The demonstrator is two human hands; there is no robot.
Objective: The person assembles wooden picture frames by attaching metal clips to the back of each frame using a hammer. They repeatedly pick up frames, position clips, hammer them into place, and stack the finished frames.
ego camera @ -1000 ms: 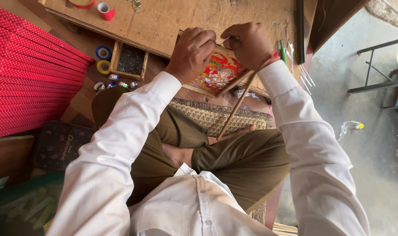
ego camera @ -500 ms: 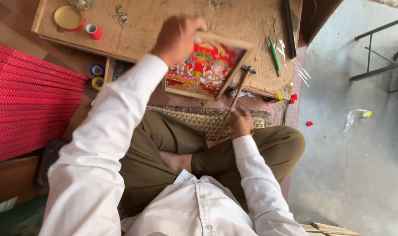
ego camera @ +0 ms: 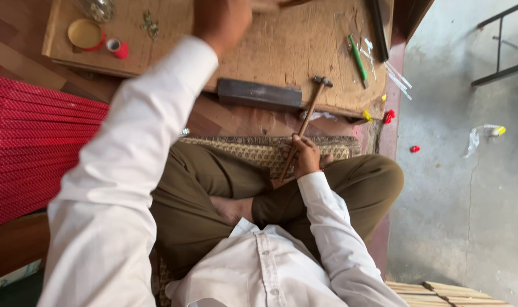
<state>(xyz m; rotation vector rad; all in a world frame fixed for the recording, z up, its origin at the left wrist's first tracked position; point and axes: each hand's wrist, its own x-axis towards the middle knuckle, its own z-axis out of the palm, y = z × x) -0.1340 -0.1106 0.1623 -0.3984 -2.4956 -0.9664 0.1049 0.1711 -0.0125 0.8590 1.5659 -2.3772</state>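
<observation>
I sit cross-legged before a low wooden board (ego camera: 304, 40). My right hand (ego camera: 307, 156) rests on my knee and grips the lower end of a hammer's wooden handle (ego camera: 304, 122); its metal head (ego camera: 322, 81) lies on the board's near edge. My left hand (ego camera: 222, 17) is raised at the top of the view, blurred, its fingers closed. A wooden edge of the framed picture (ego camera: 267, 5) sticks out beside it; the rest is out of view.
A dark rectangular block (ego camera: 259, 94) lies on the board's near edge and a green pen (ego camera: 358, 57) at its right. A yellow lid (ego camera: 85, 34) and a red cap (ego camera: 118, 48) sit far left. Red sticks (ego camera: 37, 148) are stacked to my left. Wooden slats (ego camera: 441, 293) lie bottom right.
My left hand has lifted the colourful framed picture off the board and up out of view, uncovering the dark block. My right hand keeps hold of the hammer by my knee.
</observation>
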